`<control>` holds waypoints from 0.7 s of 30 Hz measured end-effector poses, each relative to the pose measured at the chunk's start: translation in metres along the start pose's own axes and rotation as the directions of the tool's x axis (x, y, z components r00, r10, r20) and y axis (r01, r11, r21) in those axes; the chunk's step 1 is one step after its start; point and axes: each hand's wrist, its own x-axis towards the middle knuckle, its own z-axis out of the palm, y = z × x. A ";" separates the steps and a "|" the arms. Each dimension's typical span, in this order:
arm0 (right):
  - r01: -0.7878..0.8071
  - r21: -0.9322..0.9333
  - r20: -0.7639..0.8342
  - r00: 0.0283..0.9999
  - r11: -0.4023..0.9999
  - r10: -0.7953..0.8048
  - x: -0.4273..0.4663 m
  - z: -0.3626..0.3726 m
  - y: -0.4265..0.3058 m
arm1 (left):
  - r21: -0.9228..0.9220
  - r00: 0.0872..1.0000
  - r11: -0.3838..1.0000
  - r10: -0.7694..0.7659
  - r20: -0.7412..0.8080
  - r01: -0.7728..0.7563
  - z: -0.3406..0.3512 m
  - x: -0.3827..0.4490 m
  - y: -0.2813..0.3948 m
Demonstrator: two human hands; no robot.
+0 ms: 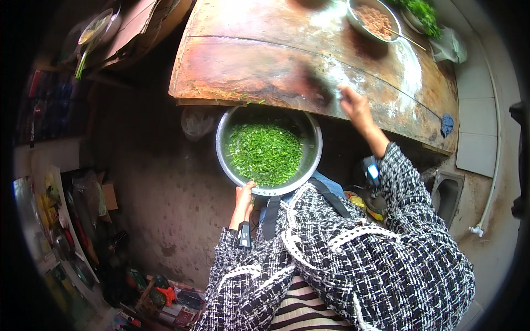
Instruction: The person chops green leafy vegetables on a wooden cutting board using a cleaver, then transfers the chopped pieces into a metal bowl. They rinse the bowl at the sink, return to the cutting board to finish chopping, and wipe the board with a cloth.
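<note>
A wide metal basin (pixel 220 153) holds a heap of finely chopped green leaves (pixel 267 155). It sits just below the near edge of the wooden table (pixel 248 66), in front of my body. My left hand (pixel 244 202) grips the basin's near rim, thumb over the edge; its other fingers are mostly hidden. To the right, my right hand (pixel 357 109) hovers over the table's front part, slightly blurred. Its thumb and fingers are apart, and nothing shows between them. A dark shadow lies on the wood beside it. Green bits (pixel 248 101) are scattered along the front edge.
A bowl of minced meat (pixel 372 22) with a chopstick-like stick (pixel 408 40) stands far right, beside leafy greens (pixel 422 16). White powder (pixel 408 78) marks the wood. A blue cloth (pixel 447 125) lies at the right edge. Cluttered shelving (pixel 62 231) is at left.
</note>
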 end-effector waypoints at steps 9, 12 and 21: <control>0.004 0.081 0.172 0.985 0.997 -0.018 -0.025 0.037 -0.020 | -0.013 0.993 0.999 -0.031 -0.110 0.030 -0.003 -0.018 -0.009; 0.116 0.111 0.385 0.911 0.987 -0.150 -0.059 0.059 -0.083 | -0.031 0.994 0.998 -0.057 -0.093 0.054 -0.020 -0.025 0.000; 0.133 0.080 0.176 0.974 0.988 -0.146 0.043 0.098 -0.110 | -0.041 0.993 0.999 -0.036 -0.108 0.032 -0.047 -0.017 0.040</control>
